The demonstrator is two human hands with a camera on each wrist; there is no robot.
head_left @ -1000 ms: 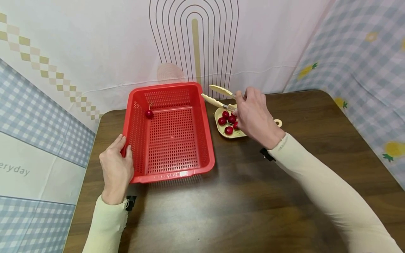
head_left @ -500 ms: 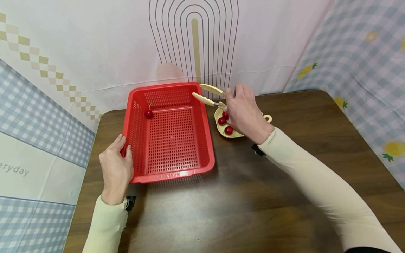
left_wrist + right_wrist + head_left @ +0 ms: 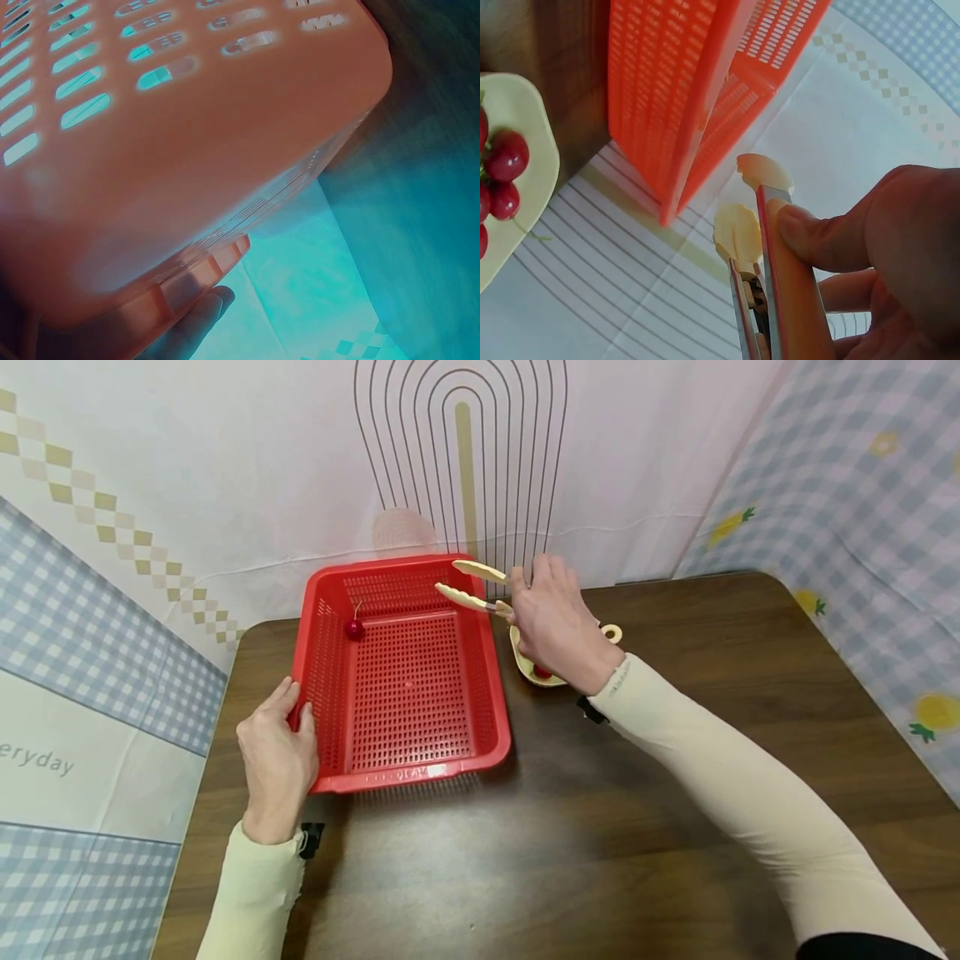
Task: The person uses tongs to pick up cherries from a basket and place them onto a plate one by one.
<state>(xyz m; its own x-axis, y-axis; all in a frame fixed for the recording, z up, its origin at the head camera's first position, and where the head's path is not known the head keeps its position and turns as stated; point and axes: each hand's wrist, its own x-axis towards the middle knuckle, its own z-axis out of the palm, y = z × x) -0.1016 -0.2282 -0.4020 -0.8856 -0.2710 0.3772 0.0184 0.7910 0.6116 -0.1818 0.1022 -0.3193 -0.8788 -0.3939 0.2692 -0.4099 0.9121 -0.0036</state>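
My left hand (image 3: 277,760) holds the left rim of a red perforated plastic basket (image 3: 492,693). One cherry (image 3: 354,629) with a stem lies inside, by the left wall. In my right hand (image 3: 558,622) is a pair of tongs (image 3: 463,598) with cream tips. Those tips stand apart over the basket's back right corner, and nothing shows between them. Below the right hand, partly covered by it, is a small pale yellow plate (image 3: 546,142). Several cherries (image 3: 507,156) lie on that plate in the right wrist view.
A dark wood table (image 3: 600,843) carries the basket and the plate. Behind it hangs a pale patterned cloth (image 3: 262,468). A blue checked cloth (image 3: 840,543) with pineapples hangs on the right.
The right hand has moved left with the tongs, from over the plate's right part until the tips reach over the basket's edge. The left hand and basket stay where they were.
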